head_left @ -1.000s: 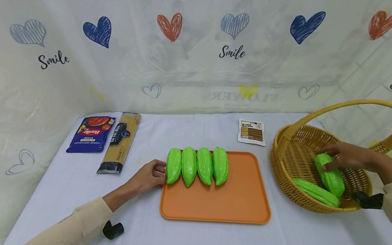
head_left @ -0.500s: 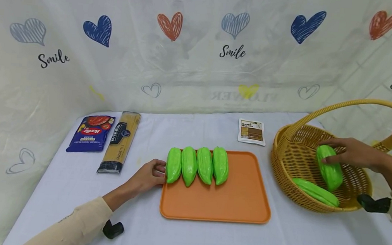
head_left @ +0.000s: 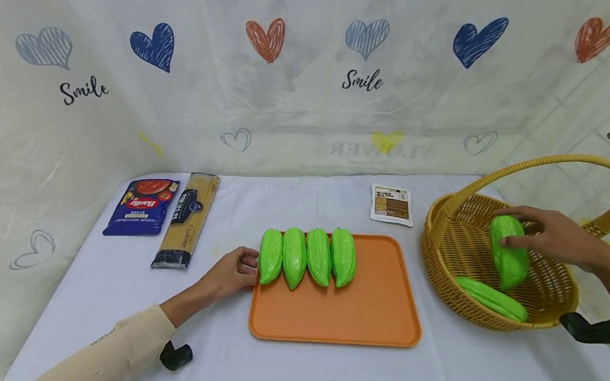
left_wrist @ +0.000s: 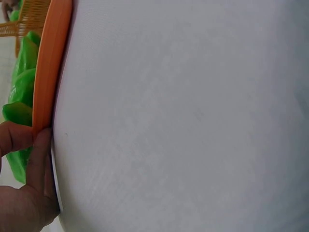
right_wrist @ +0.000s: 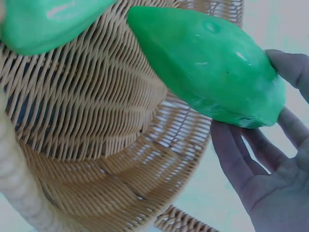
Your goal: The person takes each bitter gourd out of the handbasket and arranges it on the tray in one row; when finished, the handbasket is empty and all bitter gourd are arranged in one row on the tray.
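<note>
My right hand grips a glossy green, ridged fruit with a pointed end, tilted over the inside of the wicker basket. In the right wrist view, thumb and fingers hold the fruit's blunt end from opposite sides. A second green fruit lies at the basket's near side. My left hand pinches the left rim of the orange tray, its thumb and finger meeting at the edge in the left wrist view. Several matching fruits lie side by side on the tray's far left part.
The basket's tall handle arches over its far side. A blue Barilla pouch and a spaghetti pack lie at the back left of the white cloth. A small white-and-brown packet lies behind the tray.
My right hand has raised the green fruit from the basket's bottom, and the fruit has swung more upright. The left hand and the tray have stayed put.
</note>
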`<state>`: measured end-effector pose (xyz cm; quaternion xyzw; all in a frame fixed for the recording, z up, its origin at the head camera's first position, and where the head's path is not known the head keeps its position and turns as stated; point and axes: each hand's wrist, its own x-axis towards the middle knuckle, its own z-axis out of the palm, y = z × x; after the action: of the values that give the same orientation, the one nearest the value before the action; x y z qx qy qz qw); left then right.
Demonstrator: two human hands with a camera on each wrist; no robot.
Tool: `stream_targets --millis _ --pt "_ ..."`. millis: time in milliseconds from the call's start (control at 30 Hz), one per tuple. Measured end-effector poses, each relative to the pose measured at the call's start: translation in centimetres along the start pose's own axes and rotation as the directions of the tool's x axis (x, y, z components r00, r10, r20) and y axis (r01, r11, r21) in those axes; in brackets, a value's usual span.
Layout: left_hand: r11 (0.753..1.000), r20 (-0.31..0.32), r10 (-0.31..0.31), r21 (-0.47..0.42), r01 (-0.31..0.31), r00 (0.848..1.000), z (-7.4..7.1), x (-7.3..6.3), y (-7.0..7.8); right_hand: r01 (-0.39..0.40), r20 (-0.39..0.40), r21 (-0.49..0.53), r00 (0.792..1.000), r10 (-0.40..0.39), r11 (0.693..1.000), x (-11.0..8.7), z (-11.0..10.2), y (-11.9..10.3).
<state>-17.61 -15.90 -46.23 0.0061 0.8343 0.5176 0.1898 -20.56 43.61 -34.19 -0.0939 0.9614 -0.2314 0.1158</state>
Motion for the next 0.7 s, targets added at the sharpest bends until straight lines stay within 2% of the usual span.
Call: stream_targets --millis 133,300,533,633,700 --pt "1.0 0.001 0.001 -0.007 -0.001 1.0 0.0 0.0 0.1 0.013 -0.037 0.022 0.999 -0.012 1.0 -0.6 -0.2 -0.8" --pt "1.0 0.017 0.01 0.003 -0.01 1.0 -0.1 -0.1 0.1 0.026 -0.029 0.08 0.999 -0.024 0.996 -1.5 0.0 -1.8" --pt "1.0 -0.003 -0.003 0.008 0.003 1.0 0.1 0.0 0.1 0.02 -0.017 0.095 1.0 -0.018 0.995 -2.6 0.6 -3.0" --pt "1.0 -0.008 -0.009 0.009 0.009 1.0 0.1 0.0 0.1 0.041 -0.011 0.117 0.999 -0.04 0.992 -3.0 1.2 -3.3" --pt "1.0 -0.008 -0.01 0.014 0.01 1.0 0.0 0.0 0.1 0.079 -0.008 0.174 0.997 -0.079 0.981 -3.3 1.7 -3.6"
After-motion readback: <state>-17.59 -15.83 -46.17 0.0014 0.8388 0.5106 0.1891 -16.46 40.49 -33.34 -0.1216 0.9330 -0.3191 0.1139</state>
